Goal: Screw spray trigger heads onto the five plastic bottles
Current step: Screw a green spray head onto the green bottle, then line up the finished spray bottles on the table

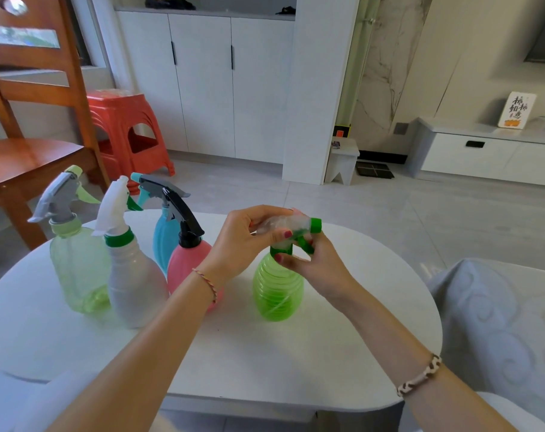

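Observation:
A ribbed bright green bottle (278, 291) stands upright at the middle of the white table (233, 353). On its neck sits a clear spray trigger head (291, 225) with a green nozzle and collar. My left hand (249, 241) grips the top of that head. My right hand (318, 263) pinches the green collar at the bottle's neck. To the left stand a pale green bottle (78, 269), a white bottle (134, 285), a blue bottle (163, 241) and a pink bottle (187, 266), each with a trigger head on top.
A wooden chair (31, 145) and a red plastic stool (127, 132) stand beyond the table's left side. White cabinets (208, 85) line the far wall. A grey patterned cushion (495, 322) lies at the right.

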